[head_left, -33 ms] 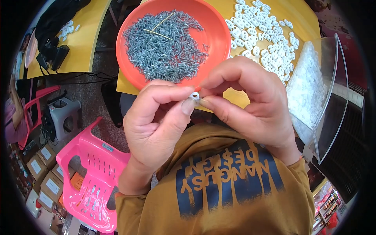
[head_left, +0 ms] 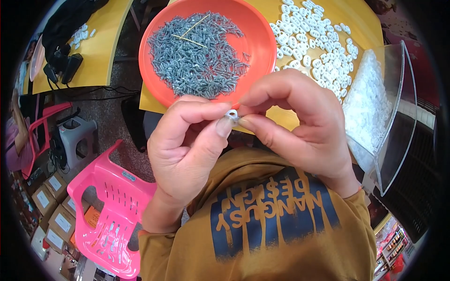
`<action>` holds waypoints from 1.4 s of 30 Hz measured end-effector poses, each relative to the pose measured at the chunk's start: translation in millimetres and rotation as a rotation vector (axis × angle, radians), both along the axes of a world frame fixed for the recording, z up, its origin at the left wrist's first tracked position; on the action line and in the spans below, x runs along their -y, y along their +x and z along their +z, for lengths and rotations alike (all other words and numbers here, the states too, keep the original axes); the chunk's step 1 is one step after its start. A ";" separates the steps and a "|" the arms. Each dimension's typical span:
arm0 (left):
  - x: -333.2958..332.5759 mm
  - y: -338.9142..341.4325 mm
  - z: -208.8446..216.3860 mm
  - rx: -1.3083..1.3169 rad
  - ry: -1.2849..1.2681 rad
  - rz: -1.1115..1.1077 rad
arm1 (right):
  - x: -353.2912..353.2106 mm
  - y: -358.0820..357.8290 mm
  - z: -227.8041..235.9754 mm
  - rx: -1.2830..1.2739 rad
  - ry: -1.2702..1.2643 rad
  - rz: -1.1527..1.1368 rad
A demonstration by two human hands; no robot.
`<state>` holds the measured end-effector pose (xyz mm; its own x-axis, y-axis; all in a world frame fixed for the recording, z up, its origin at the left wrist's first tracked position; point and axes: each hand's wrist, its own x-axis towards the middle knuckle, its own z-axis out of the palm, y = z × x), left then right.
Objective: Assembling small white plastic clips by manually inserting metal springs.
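My left hand [head_left: 187,145] pinches a small white plastic piece [head_left: 231,113] with a round hole between thumb and forefinger. From the right, my right hand [head_left: 295,122] meets it, thumb and forefinger closed together at the piece's edge. A tiny dark bit shows at those fingertips, too small to name. Just beyond both hands is a red-orange bowl [head_left: 255,44] with a heap of small grey metal springs [head_left: 197,61] in it. Two thin yellowish sticks [head_left: 194,28] lie on the springs. Many white oval pieces with holes [head_left: 304,35] are spread right of the bowl.
A clear bin [head_left: 396,103] of translucent white parts stands at the right of the yellow table [head_left: 361,18]. To the left are a pink plastic chair [head_left: 112,201], a grey stool [head_left: 77,133], cardboard boxes [head_left: 58,220] and another yellow table [head_left: 101,51]. Part of a person [head_left: 18,136] shows at far left.
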<state>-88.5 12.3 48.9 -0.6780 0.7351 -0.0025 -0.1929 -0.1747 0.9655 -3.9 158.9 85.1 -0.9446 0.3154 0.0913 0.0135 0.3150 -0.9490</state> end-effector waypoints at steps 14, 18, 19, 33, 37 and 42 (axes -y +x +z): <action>3.2 9.9 -6.8 -0.162 0.002 0.071 | 2.3 4.9 -2.0 0.000 0.066 0.035; -0.1 11.0 -4.8 0.144 0.117 0.053 | 6.9 8.1 -7.4 0.022 -0.331 -0.030; -0.6 11.2 -5.0 0.167 0.132 0.050 | 7.3 8.8 -7.2 0.022 -0.330 -0.030; -4.1 17.8 -3.7 0.247 0.188 0.087 | 10.7 12.9 -5.7 0.129 -0.330 -0.014; -7.5 26.2 -3.0 0.204 0.180 0.145 | 15.8 13.2 -10.9 0.046 -0.199 -0.044; -7.5 29.9 -12.3 -0.118 0.130 0.215 | 16.0 12.9 -13.8 0.088 -0.126 -0.023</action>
<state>-58.6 19.8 36.6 -0.8084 0.5633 0.1707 -0.0259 -0.3238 0.9458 9.0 143.0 71.3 -0.9396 0.3408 -0.0329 0.1039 0.1923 -0.9758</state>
